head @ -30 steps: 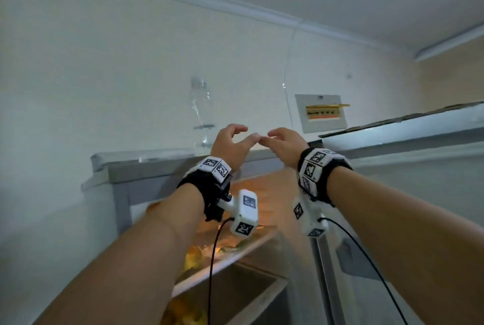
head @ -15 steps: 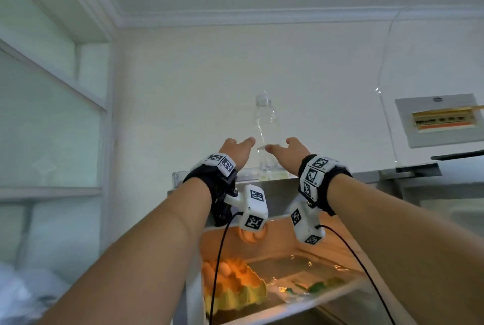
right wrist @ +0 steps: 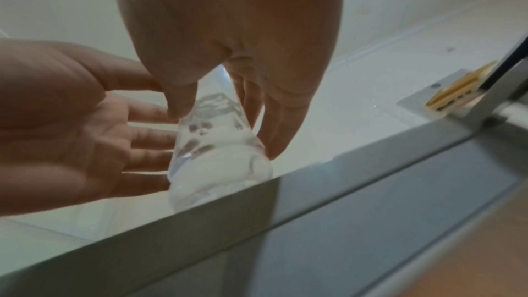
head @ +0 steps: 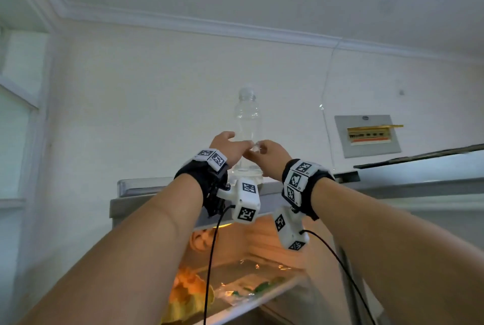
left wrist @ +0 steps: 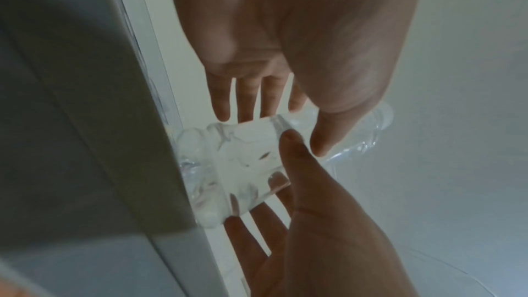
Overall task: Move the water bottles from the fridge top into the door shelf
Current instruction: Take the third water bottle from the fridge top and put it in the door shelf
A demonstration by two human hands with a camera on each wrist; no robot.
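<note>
While neither of the hands has closed yet, the likeliest mishap is a knock rather than a drop. On the left of the head view the left hand (head: 230, 147) is spread wide, its straight fingers (right wrist: 148, 137) reaching along the side of the clear plastic water bottle (head: 247, 120), which stands upright at the middle of the frame on the grey fridge top (head: 146, 185), close to its front edge. If that palm pushes before the other side is braced, the light, see-through bottle could tip toward the white wall behind or skid sideways along the smooth top. Just right of the bottle the right hand (head: 272, 153) is likewise open, thumb (left wrist: 294, 150) touching the bottle's front and fingers splayed past its far side, so nothing is gripped so far; I judge a squeeze that lands unevenly could dent the thin wall and let it slide out. Because the bottle sits so near the edge, a pull forward without a firm clasp may send it off the lip into the lit fridge compartment (head: 248, 272) below, onto the wrapped food lying there. Both black cables (head: 209, 259) from the wrist cameras hang over that opening and could snag on the way down. Farther right, the grey fridge door (head: 419, 167) stands open, but its shelf is out of view, so the lowering will start half blind.
</note>
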